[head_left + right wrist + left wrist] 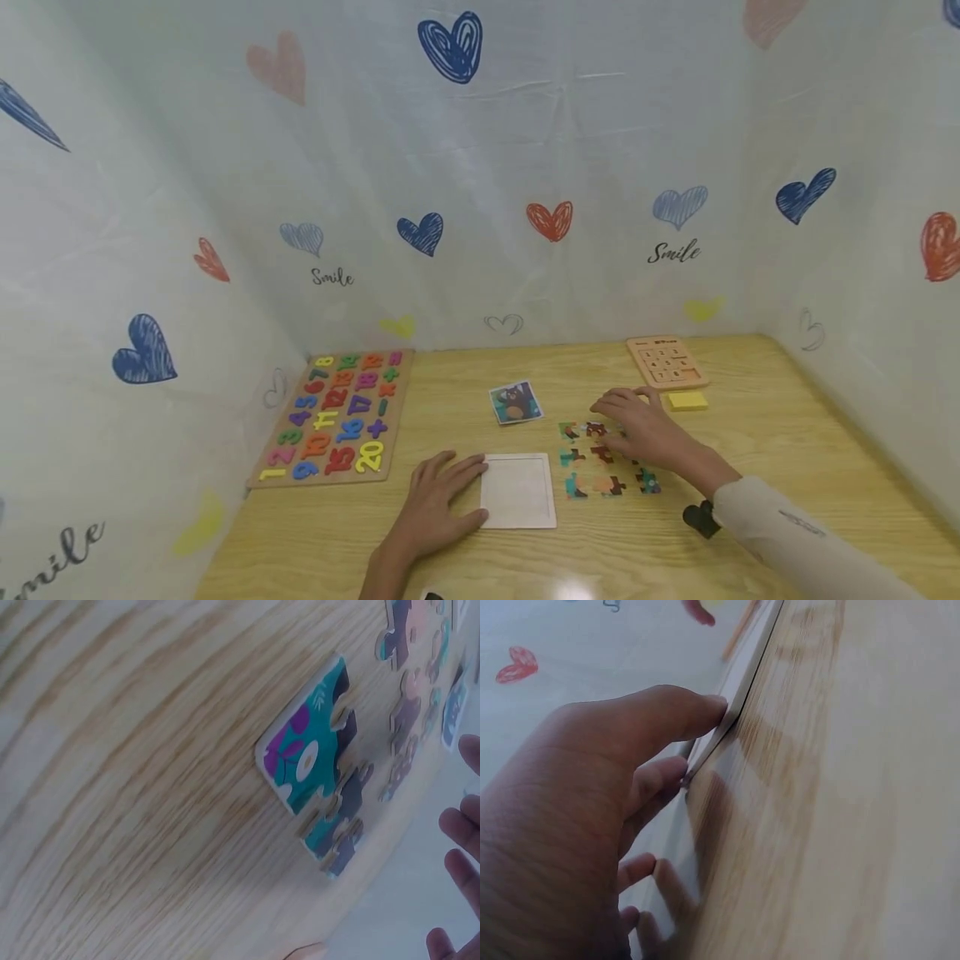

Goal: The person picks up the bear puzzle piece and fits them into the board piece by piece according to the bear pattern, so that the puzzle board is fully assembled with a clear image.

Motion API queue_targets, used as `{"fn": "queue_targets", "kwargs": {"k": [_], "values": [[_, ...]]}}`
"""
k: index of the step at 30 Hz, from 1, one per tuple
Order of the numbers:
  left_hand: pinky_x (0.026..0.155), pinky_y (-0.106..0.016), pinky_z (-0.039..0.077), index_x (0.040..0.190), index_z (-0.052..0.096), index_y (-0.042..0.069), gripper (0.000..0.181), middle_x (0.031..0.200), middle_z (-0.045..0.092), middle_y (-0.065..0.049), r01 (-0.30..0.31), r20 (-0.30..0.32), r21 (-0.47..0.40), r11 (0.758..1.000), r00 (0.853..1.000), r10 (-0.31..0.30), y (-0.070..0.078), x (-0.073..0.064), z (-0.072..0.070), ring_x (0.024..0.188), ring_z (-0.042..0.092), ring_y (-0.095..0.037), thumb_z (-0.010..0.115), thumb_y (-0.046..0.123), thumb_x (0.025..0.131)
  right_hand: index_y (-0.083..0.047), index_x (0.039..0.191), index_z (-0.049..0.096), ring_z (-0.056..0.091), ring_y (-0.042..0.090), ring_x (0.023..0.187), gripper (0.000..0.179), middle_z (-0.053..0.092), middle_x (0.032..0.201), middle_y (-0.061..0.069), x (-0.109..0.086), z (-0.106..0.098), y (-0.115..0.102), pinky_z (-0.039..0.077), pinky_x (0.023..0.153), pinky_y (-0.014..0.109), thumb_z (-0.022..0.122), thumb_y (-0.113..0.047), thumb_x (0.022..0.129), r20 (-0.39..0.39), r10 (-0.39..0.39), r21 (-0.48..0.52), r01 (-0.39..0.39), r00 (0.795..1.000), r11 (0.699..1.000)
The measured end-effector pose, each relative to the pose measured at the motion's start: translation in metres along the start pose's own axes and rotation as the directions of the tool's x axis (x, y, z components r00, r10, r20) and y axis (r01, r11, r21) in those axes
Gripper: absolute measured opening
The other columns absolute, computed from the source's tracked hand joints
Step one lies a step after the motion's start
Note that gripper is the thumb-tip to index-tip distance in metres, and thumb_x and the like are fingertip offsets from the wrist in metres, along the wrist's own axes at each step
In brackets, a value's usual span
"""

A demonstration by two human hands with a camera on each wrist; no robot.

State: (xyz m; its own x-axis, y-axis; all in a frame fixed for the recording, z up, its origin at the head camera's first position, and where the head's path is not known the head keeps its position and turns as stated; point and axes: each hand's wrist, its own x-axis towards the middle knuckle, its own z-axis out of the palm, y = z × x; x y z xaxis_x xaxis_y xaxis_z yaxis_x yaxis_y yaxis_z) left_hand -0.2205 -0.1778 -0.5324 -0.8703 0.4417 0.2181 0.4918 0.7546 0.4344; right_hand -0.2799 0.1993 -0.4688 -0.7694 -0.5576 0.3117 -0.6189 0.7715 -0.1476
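Note:
A shallow white puzzle tray (517, 492) lies flat on the table, with nothing in its recess. My left hand (437, 507) is at its left side; in the left wrist view the thumb (697, 716) touches the tray's edge, the other fingers loosely bent. Right of the tray, jigsaw pieces (576, 486) with bits of a bear picture are spread in loose rows. Over the upper right of these pieces hovers my right hand (647, 429), fingers spread and hiding some of them. A teal corner piece (307, 750) with purple leaves shows in the right wrist view, apart from the fingers.
A bear picture card (516, 402) lies behind the tray. On the left is a board of coloured numbers (333, 421). At the back right sit a wooden number puzzle (666, 363) and a yellow block (687, 402). A heart-patterned curtain (480, 275) encloses the table.

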Motion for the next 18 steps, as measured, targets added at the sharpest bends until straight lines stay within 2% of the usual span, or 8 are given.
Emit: {"fn": "queue_targets", "kwargs": {"k": [9, 18], "values": [[0.113, -0.061, 0.013, 0.146, 0.054, 0.031, 0.065, 0.152, 0.044, 0.017, 0.013, 0.004, -0.005, 1.0, 1.0, -0.013, -0.002, 0.0, 0.001, 0.144, 0.028, -0.032, 0.064, 0.055, 0.086, -0.008, 0.115, 0.071, 0.055, 0.031, 0.118, 0.032, 0.067, 0.116, 0.006, 0.015, 0.015, -0.002, 0.033, 0.095, 0.063, 0.079, -0.019, 0.086, 0.012, -0.01, -0.031, 0.01, 1.0, 0.999], [0.113, -0.06, 0.016, 0.146, 0.053, 0.032, 0.066, 0.152, 0.044, 0.019, 0.0, 0.006, -0.004, 1.0, 1.0, 0.0, -0.004, 0.001, 0.001, 0.144, 0.029, -0.03, 0.064, 0.058, 0.087, -0.009, 0.116, 0.071, 0.054, 0.032, 0.12, 0.028, 0.067, 0.118, 0.006, 0.024, 0.026, -0.003, 0.031, 0.096, 0.065, 0.075, -0.017, 0.089, 0.037, -0.014, 0.034, 0.013, 0.999, 0.999]]}}
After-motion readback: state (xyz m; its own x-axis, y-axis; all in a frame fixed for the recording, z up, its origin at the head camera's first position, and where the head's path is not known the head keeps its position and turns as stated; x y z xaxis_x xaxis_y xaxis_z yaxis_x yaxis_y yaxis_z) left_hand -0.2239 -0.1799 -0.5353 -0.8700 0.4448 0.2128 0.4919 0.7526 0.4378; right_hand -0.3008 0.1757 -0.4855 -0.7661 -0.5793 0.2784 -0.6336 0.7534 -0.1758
